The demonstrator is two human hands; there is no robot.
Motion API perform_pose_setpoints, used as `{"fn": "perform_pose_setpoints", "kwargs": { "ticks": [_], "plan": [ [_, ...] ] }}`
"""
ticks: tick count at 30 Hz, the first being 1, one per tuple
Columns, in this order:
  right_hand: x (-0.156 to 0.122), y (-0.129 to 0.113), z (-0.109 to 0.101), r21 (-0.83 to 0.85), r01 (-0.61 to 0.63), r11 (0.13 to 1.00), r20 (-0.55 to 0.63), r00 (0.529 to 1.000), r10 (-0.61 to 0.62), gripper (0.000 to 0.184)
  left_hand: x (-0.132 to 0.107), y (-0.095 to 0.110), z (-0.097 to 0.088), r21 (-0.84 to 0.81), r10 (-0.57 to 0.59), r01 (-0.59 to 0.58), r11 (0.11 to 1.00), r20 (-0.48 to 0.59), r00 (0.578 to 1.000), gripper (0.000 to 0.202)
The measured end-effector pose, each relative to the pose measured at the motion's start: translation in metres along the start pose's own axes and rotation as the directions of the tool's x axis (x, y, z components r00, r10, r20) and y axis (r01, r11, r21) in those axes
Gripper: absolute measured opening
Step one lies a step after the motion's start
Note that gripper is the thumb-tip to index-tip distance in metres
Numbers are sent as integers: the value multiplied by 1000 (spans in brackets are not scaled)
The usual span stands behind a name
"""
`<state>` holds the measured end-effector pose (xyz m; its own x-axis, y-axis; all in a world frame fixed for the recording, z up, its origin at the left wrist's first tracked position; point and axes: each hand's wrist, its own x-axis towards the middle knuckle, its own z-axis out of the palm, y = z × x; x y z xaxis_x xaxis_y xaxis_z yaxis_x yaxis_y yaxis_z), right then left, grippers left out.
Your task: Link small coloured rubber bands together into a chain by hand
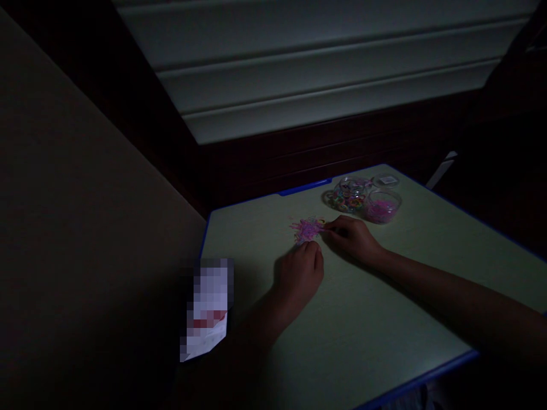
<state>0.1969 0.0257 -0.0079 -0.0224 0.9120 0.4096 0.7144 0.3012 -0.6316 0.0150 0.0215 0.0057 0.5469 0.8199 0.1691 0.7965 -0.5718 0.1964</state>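
A small heap of pink and purple rubber bands [306, 229] lies on the pale green table [363, 330]. My left hand [298, 274] rests just below the heap, fingers curled, its fingertips touching the bands. My right hand [352, 237] lies to the right of the heap, fingers bent and pinched at its edge. The dim light hides whether either hand holds a band.
Two clear round containers stand at the table's far side: one with mixed-colour bands [347, 196], one with pink bands [382, 205], a lid [386, 180] behind. A white paper [205, 330] sits at the left edge. A wall and a dark panel rise beyond.
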Motion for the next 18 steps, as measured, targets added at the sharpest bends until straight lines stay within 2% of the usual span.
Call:
{"fn": "perform_pose_setpoints", "kwargs": {
  "ticks": [6, 13, 18],
  "plan": [
    [-1, -4, 0, 43, 24, 999, 13, 1000, -25, 18, 1, -2, 0, -55, -12, 10, 998, -44, 999, 25],
    [-3, -7, 1, 48, 116, 992, 48, 992, -118, 18, 6, -8, 4, -245, -105, 73, 967, -121, 987, 21],
    [-2, -10, -1, 48, 96, 994, 68, 993, -99, 17, 8, -11, 8, -293, -167, 118, 949, -150, 974, 22]
  ]
}}
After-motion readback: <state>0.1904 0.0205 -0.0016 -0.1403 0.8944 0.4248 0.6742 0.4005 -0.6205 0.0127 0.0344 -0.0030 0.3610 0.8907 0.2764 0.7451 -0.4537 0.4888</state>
